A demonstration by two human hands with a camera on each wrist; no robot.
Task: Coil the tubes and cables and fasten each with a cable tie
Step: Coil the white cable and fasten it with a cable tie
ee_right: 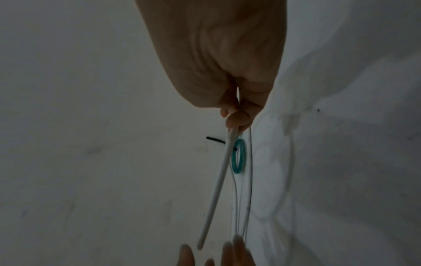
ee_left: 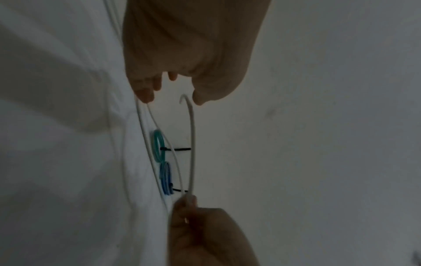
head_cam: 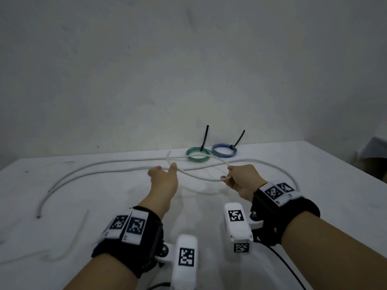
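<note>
A long white tube (head_cam: 199,177) lies in wide curves across the white table (head_cam: 314,195). My right hand (head_cam: 228,174) pinches it a short way from its free end (ee_left: 182,97), and that stretch is lifted off the table. My left hand (head_cam: 165,169) hovers open at the free end, thumb (ee_left: 199,99) and fingers (ee_left: 145,95) apart, gripping nothing. In the right wrist view the right hand (ee_right: 232,118) holds the tube (ee_right: 218,181), which runs toward the left hand's fingertips (ee_right: 188,255). A green coil (head_cam: 198,155) and a blue coil (head_cam: 224,151), each bound with a black cable tie (head_cam: 204,138), lie at the back.
The tube's far end (head_cam: 38,214) lies at the front left of the table. A grey wall (head_cam: 188,70) rises right behind the coils. The table's right edge (head_cam: 345,162) slants toward me. Black wrist-camera cables (head_cam: 289,266) hang near my right forearm.
</note>
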